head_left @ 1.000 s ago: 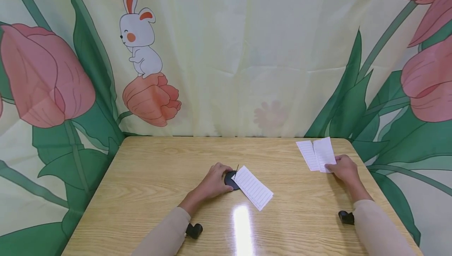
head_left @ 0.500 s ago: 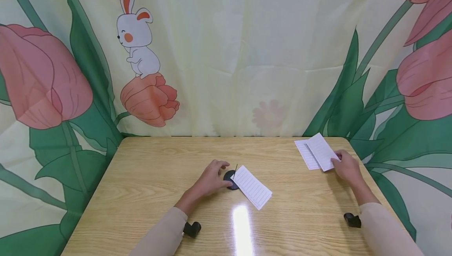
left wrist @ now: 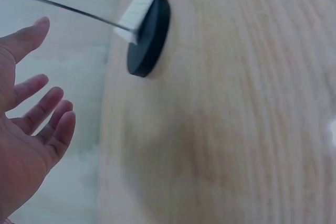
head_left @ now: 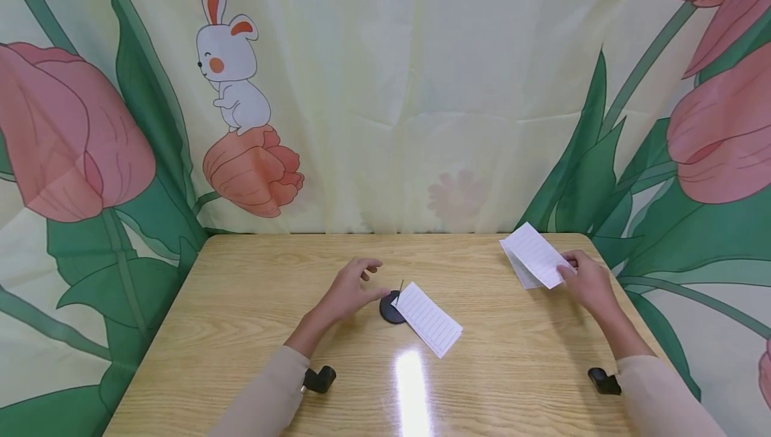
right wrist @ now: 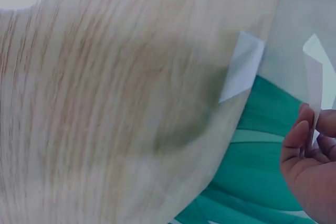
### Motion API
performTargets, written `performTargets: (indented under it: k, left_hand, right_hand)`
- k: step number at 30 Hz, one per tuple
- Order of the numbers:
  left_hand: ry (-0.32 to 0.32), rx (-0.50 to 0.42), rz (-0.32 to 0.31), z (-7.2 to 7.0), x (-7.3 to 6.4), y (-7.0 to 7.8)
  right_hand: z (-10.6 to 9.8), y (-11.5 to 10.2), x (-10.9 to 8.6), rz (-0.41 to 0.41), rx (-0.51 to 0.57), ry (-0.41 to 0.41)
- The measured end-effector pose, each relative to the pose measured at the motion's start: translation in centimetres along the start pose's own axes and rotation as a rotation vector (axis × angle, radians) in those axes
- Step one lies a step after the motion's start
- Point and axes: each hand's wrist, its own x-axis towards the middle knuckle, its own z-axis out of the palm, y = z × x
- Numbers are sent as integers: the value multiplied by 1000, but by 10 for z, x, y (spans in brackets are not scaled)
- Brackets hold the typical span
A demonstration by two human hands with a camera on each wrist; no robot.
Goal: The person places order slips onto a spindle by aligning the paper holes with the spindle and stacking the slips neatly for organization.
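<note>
A bill spike with a round black base [head_left: 389,310] and a thin upright metal spike [left wrist: 73,10] stands mid-table. Lined paper slips [head_left: 430,322] lie over its base, their near corner at the foot of the spike. My left hand [head_left: 346,293] is just left of the base, fingers spread and loosely bent; the left wrist view shows it apart from the spike. At the back right, my right hand [head_left: 587,283] pinches a lined paper slip [head_left: 537,254] by its edge between thumb and fingers, raised above the table. Another white slip [right wrist: 242,69] lies on the table beneath it.
The wooden table [head_left: 271,276] ends at a curtain [head_left: 373,156] printed with tulips and a rabbit. A bright light reflection [head_left: 412,390] shows on the tabletop near the front. Both wrists wear small black cameras.
My left hand has let go of the black base and drawn back to the left. My right hand has lifted and tilted its slip, which now overlaps the other slip.
</note>
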Motion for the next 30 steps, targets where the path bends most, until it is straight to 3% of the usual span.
performTargets:
  k: [7,18,30]
  left_hand:
    - [36,17,36,-9,3,13]
    - [64,22,93,-22,14,40]
    - [84,-4,151,-17,25,66]
  right_hand:
    - [-4,-17,-6,-48,16,16]
    - [-13,-64,-21,-135,57,51]
    - [-6,-98,-33,-254,147,73]
